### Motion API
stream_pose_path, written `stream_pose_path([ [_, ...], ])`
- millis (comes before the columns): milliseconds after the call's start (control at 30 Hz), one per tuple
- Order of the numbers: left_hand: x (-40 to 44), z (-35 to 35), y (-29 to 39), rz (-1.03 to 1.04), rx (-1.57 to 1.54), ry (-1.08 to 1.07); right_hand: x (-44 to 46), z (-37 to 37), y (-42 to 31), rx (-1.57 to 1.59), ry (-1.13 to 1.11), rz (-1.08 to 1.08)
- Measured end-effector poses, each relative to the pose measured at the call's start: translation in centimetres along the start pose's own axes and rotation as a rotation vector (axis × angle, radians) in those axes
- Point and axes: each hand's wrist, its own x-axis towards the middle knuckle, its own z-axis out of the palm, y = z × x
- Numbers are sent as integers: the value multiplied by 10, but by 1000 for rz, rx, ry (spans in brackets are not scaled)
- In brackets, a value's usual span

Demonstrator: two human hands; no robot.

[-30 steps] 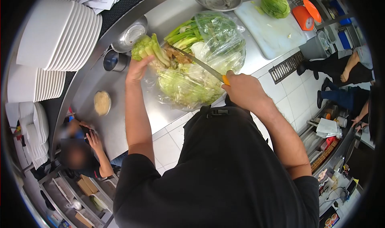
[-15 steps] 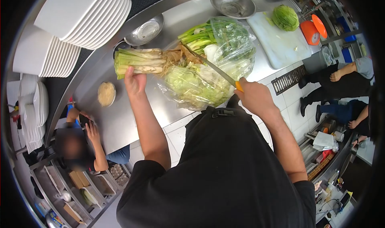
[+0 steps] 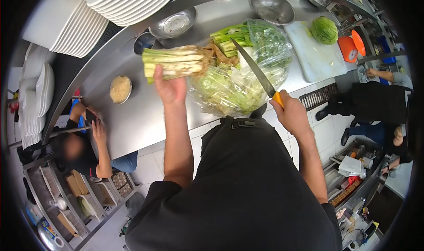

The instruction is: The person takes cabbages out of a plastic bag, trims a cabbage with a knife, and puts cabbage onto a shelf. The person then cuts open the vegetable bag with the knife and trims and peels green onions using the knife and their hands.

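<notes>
My left hand [image 3: 171, 86] grips a bundle of pale green stalks [image 3: 176, 62] with stringy roots at its right end, above the steel table [image 3: 137, 132]. A knife [image 3: 256, 70] with a yellow handle is in my closed right hand [image 3: 291, 114], its blade pointing up and left over the vegetables. Beneath the blade, a clear plastic bag [image 3: 234, 92] holds leafy pale greens. Green stalks [image 3: 227, 41] and brown dry leaves [image 3: 221, 56] lie by the bag's upper left side.
A white cutting board [image 3: 313, 56] carries a green cabbage [image 3: 324, 30], beside an orange scale [image 3: 347, 49]. Metal bowls [image 3: 271, 9] and a dish of grated food [image 3: 120, 90] stand on the table. Stacked white plates [image 3: 66, 26] are at upper left. Other people [image 3: 84, 154] are at both sides.
The stalk bundle has been turned sideways, its roots now toward the right. The knife has come up off the vegetables, its tip swinging upward. The view has shifted left.
</notes>
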Motion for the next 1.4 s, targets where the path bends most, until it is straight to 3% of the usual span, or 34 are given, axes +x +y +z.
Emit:
stream_pose_path([
  [300, -40, 18, -80, -242, -63, 145, -11, -5, 3, 41, -6, 84],
  [467, -24, 34, -100, -214, -33, 99, -4, -1, 7, 87, -4, 93],
  [600, -12, 34, -133, -149, -14, 207, 13, -2, 23, 3, -70, 104],
  [667, -14, 19, -144, -106, 159, 283, 16, -6, 35, -42, -96, 92],
  [1067, -35, 2, -87, -377, 248, 368, 7, -18, 127, 7, -172, -24],
  [1133, -47, -5, -73, -344, 346, 388, 4, -24, 133, 0, -192, -20],
  [1233, -68, 7, -62, -174, 787, 523, 3, -32, 140, -4, -228, -15],
  [1333, -69, 31, -56, -12, 1402, 469, 3, -32, 148, -26, -219, -33],
  [1400, -40, 21, -54, 184, 1632, 185, 5, -32, 150, -31, -218, -34],
])
